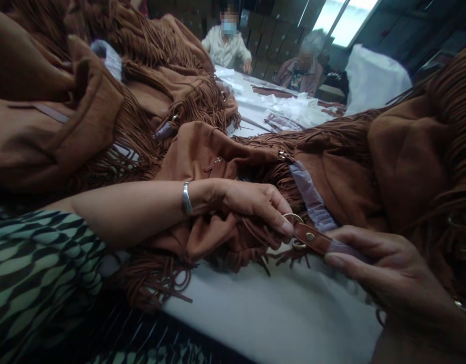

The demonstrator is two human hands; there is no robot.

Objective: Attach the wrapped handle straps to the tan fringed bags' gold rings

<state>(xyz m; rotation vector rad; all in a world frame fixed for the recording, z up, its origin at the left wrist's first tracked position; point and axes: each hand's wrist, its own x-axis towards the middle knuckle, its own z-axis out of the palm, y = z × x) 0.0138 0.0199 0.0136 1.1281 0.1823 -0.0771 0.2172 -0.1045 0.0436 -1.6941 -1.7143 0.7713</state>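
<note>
My left hand [251, 202] reaches across from the left, a silver bangle [186, 198] on its wrist, and pinches a gold ring [292, 218] at the end of a brown leather strap [310, 237]. From the lower right, my right hand [384, 268] grips the other end of that strap, where it is wrapped in clear plastic film. The strap belongs to a brown suede fringed bag [210, 151] lying under my left hand on the white table [278, 313].
Heaps of the same brown fringed bags rise at left [66, 116] and right [415, 151]. Two other people [227, 43] [301, 71] sit at the table's far end among white wrappings. A white sack [373, 76] stands at the back right.
</note>
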